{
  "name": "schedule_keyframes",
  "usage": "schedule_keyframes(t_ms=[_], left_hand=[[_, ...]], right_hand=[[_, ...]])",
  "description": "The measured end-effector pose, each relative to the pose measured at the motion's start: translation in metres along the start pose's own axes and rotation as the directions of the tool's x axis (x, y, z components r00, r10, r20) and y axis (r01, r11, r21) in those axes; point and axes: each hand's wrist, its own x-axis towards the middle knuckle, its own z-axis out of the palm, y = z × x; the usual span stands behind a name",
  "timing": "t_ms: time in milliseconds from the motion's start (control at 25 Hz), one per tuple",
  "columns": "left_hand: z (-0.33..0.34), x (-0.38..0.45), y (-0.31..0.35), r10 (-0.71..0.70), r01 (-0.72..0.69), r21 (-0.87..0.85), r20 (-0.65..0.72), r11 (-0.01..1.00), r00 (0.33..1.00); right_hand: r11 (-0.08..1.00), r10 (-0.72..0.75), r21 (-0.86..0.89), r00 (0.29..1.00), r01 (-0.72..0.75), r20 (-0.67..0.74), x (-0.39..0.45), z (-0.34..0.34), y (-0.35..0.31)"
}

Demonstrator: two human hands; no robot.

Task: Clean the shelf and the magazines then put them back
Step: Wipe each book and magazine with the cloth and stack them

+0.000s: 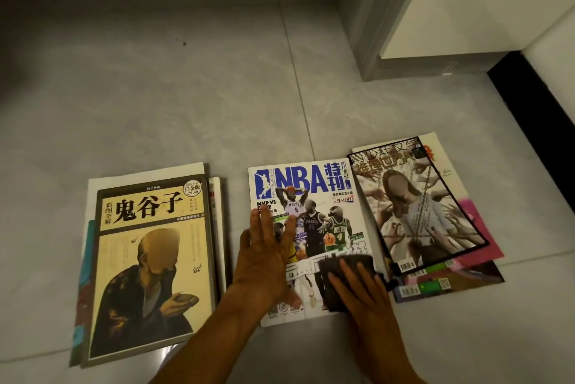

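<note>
Left hand (264,254) spread flat on the NBA magazine (311,197), mid-floor (186,88) between two stacks; right hand (357,287), fingers straight, presses a dark cloth (336,287) onto its lower cover; firm wiping could crease or tear the thin glossy cover.

Our left hand (264,254) lies flat over the lower left of the basketball magazine (311,228), so we cannot read the headline under it. Our right hand (361,296) covers most of the dark cloth (345,262); the cloth in turn hides the print at the cover's lower right. Both forearms run off the bottom edge. Under the yellow book (149,259) we see only edges of other books; titles unreadable. The pile (435,285) beneath the chain-cover magazine (420,206) shows just strips of colour. Faces on all covers are blurred. Small print and barcodes too fine to read.
</note>
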Motion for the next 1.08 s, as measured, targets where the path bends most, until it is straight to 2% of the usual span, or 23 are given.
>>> schedule_keyframes(t_ms=[80,200,320,400,560,680,760,840,960,1080], left_hand=[[0.001,-0.002,0.001,-0.002,0.002,-0.003,0.013,1.0,1.0],[-0.001,-0.002,0.003,-0.007,0.007,-0.003,0.025,1.0,1.0],[-0.002,0.0,0.001,-0.006,0.006,0.007,0.015,1.0,1.0],[0.001,-0.001,-0.001,-0.005,0.005,0.008,0.012,1.0,1.0],[0.01,0.0,-0.008,0.019,-0.02,-0.037,-0.052,0.999,0.998],[0.015,0.0,-0.011,0.038,-0.045,-0.117,-0.057,0.992,0.998],[0.017,-0.003,-0.011,0.032,-0.042,-0.167,-0.062,0.985,0.998],[0.021,-0.014,-0.005,-0.043,0.019,-0.272,-0.083,0.962,0.996],[0.029,-0.037,0.015,-0.227,0.15,-0.492,-0.101,0.857,0.969],[0.032,-0.047,0.027,-0.377,0.133,-0.669,-0.234,0.731,0.896]], right_hand=[[0.998,-0.057,-0.03,0.998,0.058,0.028,-0.002,0.001,0.003],[0.996,0.088,0.025,0.995,-0.087,-0.055,0.072,-0.024,0.013],[0.983,0.172,0.074,0.985,-0.17,-0.02,0.164,-0.047,0.022],[0.98,0.188,0.068,0.982,-0.188,0.005,0.189,-0.05,0.029],[0.977,0.178,0.119,0.984,-0.177,-0.001,0.14,-0.046,0.025],[0.988,0.154,0.002,0.988,-0.154,-0.016,0.052,-0.032,0.007],[0.989,0.141,-0.058,0.987,-0.136,0.083,0.003,-0.021,-0.014],[0.977,0.202,-0.088,0.972,-0.192,0.12,-0.016,-0.015,-0.03],[0.96,0.272,-0.094,0.959,-0.265,0.074,-0.01,-0.021,-0.034],[0.959,0.265,-0.118,0.962,-0.256,0.063,0.0,-0.029,-0.035]])
